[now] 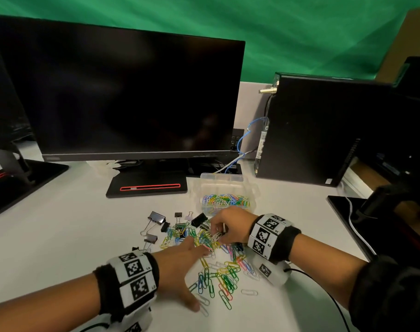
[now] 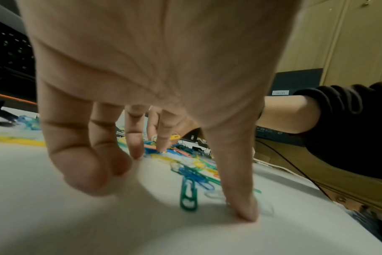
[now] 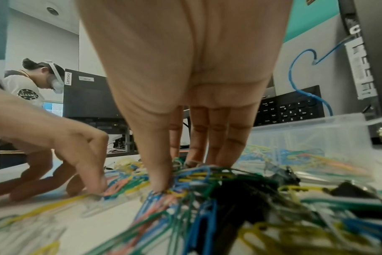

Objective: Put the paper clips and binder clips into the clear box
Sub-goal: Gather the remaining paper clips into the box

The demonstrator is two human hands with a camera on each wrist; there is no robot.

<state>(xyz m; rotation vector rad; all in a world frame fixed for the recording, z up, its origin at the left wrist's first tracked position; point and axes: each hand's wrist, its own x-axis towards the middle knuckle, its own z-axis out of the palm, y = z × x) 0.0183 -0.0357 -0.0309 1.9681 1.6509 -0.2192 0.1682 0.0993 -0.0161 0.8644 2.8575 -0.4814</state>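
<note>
A heap of coloured paper clips (image 1: 218, 274) is spread on the white desk in front of me. Several black binder clips (image 1: 157, 217) lie at its far left edge. Behind the heap stands the clear box (image 1: 224, 176), lid off, with paper clips in its bottom. My right hand (image 1: 216, 232) pinches a bunch of paper clips (image 3: 207, 176) between thumb and fingers at the far side of the heap, just in front of the box (image 3: 305, 131). My left hand (image 1: 187, 264) lies spread over the near side, fingertips on the desk, thumb (image 2: 244, 212) pressing a pale clip beside a green clip (image 2: 187, 195).
A dark monitor (image 1: 122, 99) on its stand (image 1: 146, 185) rises behind the clips, a black computer tower (image 1: 307, 130) at the right. Another monitor base (image 1: 24, 178) is at the left. A black cable (image 1: 324, 291) trails by my right forearm. Another person (image 3: 31, 84) sits far off.
</note>
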